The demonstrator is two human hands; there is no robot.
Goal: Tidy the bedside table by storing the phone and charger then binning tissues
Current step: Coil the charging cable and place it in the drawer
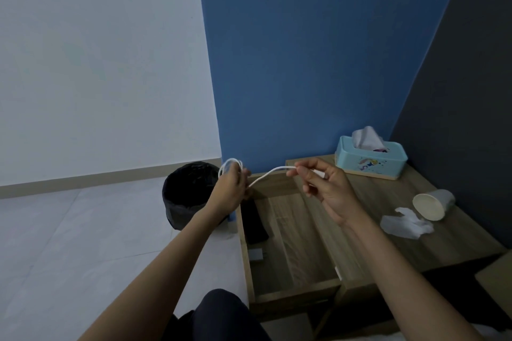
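Mid-task, charger step in hand: left hand [231, 191], centre of frame, is closed around a small coil of thin white charger cable [273, 172], loops showing above the fingers near the upper edge of the hand; right hand [324, 188], just right of centre, pinches the cable's free end between thumb and forefinger, other fingers loosely curled, a white plug end showing by the fingers. A short span of cable runs slack between the two hands, so winding looks nearly finished but not done. Below the hands the open wooden drawer [291, 246] of the light wood bedside table [368, 210] sits pulled out at lower centre; a dark flat slab, likely the black phone [253, 223], lies along the drawer's left side, so phone storage looks done, though it is dim and I cannot be sure. A small white block, maybe the charger adapter [256, 254], lies in the drawer's lower left corner. Still left by my reading: drop coiled cable in drawer, shut drawer, then tissues. Crumpled white tissue [406, 223] lies on the table top at right of frame, touching or just beside a tipped-over white paper cup [432, 203], not binned yet. Pale blue tissue box [371, 159] stands at the table's back, upper right, a sheet sticking out. Round black-lined waste bin [191, 194] stands on the floor left of the table, just behind the left hand.
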